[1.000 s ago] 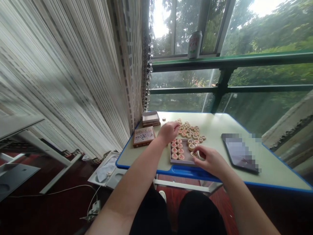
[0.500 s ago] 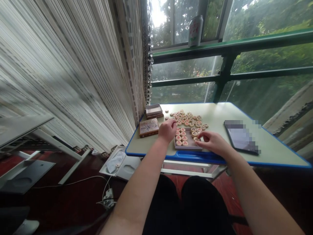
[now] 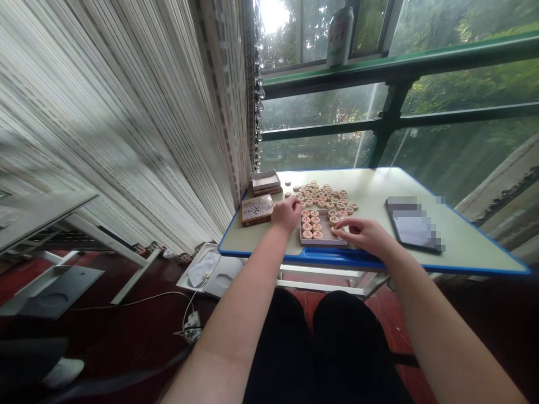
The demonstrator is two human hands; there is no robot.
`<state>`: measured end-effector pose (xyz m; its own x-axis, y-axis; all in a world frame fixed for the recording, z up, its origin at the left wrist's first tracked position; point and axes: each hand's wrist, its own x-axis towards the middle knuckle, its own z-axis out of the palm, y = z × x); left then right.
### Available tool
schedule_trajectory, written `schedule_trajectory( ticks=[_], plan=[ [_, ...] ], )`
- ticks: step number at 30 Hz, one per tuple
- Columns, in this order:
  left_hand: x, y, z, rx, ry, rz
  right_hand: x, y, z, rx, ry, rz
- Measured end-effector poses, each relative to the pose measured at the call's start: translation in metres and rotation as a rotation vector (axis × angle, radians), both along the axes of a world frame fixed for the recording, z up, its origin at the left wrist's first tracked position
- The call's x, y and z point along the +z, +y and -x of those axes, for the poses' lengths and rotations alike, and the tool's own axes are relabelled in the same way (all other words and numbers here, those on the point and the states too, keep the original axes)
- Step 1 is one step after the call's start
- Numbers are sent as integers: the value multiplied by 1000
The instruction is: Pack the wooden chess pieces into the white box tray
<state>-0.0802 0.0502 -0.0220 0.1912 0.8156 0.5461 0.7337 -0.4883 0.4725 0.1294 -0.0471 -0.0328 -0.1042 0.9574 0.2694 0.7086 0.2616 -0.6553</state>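
Note:
A shallow open box [image 3: 325, 240] lies near the table's front edge. Red-marked Chinese chess pieces [image 3: 317, 227] fill its left side in two columns, and more stand along its right side. My left hand [image 3: 287, 215] is closed with curled fingers by the box's back left corner; what it holds, if anything, is hidden. At the right side of the box, the thumb and fingertips of my right hand [image 3: 365, 233] are closed on a Chinese chess piece [image 3: 334, 230]. Behind the box spreads a heap of loose pieces [image 3: 322, 196].
To the left lie a printed box lid [image 3: 256, 209] and a small open box [image 3: 266, 180]. A dark tablet-like device [image 3: 410, 227] rests on the right of the table [image 3: 458, 247]. A can [image 3: 339, 38] stands on the window rail. Below left are an open carton [image 3: 202, 269] and a cable.
The camera view has tilted slightly, so the table sits higher. My right fingertips have come down onto the piece at the box's right side. My left hand stays closed in nearly the same place.

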Motion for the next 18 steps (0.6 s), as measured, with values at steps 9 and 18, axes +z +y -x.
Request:
schedule_trajectory(
  ticks=[9,18],
  plan=[
    [3,-3,1,-18,-5,55,1,3,3,-54,-64,7],
    [0,0,0,0,-10,9,5,4,4,-26,-24,73]
  ],
)
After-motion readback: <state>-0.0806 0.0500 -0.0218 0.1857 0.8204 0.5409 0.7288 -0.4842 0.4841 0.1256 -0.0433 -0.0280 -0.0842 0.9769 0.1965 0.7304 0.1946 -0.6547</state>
